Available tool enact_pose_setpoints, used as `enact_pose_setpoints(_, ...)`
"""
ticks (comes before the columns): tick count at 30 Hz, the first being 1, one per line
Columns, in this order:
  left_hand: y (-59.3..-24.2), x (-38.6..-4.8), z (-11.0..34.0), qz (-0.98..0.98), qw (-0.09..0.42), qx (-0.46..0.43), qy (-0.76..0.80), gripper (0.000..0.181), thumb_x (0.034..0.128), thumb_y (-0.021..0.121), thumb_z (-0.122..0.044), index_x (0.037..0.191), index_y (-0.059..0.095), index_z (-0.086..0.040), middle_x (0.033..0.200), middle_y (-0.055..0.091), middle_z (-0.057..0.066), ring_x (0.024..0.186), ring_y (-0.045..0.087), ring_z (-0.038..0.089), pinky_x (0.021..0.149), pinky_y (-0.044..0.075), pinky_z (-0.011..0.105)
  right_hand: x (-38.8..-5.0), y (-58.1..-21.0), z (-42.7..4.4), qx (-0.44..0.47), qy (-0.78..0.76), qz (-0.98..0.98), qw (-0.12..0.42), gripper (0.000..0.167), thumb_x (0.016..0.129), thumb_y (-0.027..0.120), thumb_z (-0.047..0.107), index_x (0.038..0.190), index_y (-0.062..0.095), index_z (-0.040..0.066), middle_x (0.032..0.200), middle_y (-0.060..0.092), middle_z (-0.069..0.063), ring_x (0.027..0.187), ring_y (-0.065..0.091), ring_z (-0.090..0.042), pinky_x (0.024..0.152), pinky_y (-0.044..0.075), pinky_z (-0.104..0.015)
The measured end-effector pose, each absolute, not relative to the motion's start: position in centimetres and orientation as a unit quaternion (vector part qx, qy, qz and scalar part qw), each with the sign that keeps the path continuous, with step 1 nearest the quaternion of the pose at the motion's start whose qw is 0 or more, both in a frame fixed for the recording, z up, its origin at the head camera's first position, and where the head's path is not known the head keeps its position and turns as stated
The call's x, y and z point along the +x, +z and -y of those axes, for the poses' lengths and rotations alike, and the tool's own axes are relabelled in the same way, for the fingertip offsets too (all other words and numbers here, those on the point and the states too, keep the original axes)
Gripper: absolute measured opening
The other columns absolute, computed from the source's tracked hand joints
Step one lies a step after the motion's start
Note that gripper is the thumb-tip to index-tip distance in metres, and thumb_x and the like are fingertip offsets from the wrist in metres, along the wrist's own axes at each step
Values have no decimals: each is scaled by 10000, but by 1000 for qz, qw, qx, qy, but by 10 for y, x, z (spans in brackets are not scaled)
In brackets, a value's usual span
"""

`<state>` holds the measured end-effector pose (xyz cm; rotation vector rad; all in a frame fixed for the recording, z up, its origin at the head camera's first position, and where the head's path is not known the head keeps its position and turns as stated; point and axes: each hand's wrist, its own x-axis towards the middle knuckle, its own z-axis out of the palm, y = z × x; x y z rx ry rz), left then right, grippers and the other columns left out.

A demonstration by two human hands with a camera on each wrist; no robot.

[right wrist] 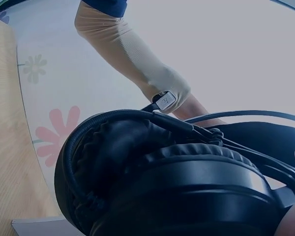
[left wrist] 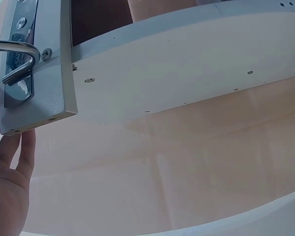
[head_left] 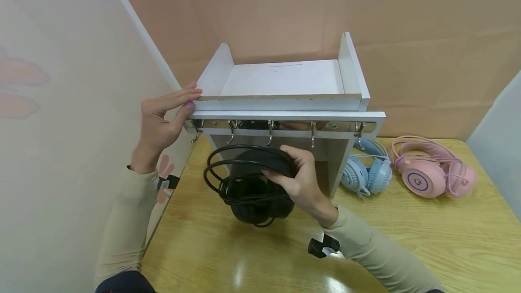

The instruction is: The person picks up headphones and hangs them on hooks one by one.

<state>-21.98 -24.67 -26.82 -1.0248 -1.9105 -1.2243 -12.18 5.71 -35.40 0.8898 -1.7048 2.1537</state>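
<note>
Black over-ear headphones (head_left: pixel 262 159) with a looped black cable are held up in front of a white shelf (head_left: pixel 285 78). My right hand (head_left: pixel 303 182) pinches their headband between thumb and fingers, below the row of metal hooks (head_left: pixel 270 134). The ear cups (right wrist: pixel 196 187) fill the lower right wrist view, with part of my right hand (right wrist: pixel 292 216) at the edge. My left hand (head_left: pixel 163 119) grips the shelf's left end. In the left wrist view, that hand (left wrist: pixel 10 191) has fingers behind the white board (left wrist: pixel 51 98), near a hook (left wrist: pixel 22 69).
Blue headphones (head_left: pixel 368 171) lie on the wooden table (head_left: pixel 195 243), just right of the shelf. Pink headphones (head_left: pixel 431 171) lie farther right. A pale wall (head_left: pixel 73 148) rises close on the left, and a brown panel (head_left: pixel 427 80) stands behind the shelf.
</note>
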Motion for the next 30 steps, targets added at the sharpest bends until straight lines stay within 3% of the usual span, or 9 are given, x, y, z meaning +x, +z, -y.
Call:
enact_pose_setpoints(7, -269, -220, 246, 730, 319, -390, -462, 243, 909, 652, 153, 1084, 807, 86, 1152, 788, 226, 1260, 723, 255, 1138, 539, 382, -123, -358, -51, 313, 722, 597, 157, 144, 813, 756, -116, 789, 675, 1, 762, 723, -54, 664, 619, -96, 593, 484, -226)
enact_pose_setpoints(13, -268, -221, 244, 732, 316, -390, -460, 248, 920, 647, 149, 1099, 805, 83, 1161, 786, 228, 1271, 717, 259, 1145, 534, 385, -125, -361, -45, 317, 708, 604, 183, 158, 797, 774, -99, 781, 669, 18, 735, 695, -133, 636, 536, -99, 584, 436, -233)
enact_pose_setpoints(30, -265, -218, 246, 743, 320, -383, -446, 259, 919, 662, 144, 1114, 811, 61, 1157, 782, 239, 1272, 716, 246, 1149, 529, 367, -129, -365, -25, 314, 708, 605, 187, 150, 790, 782, -68, 755, 658, 9, 698, 685, -146, 607, 536, -94, 545, 419, -233)
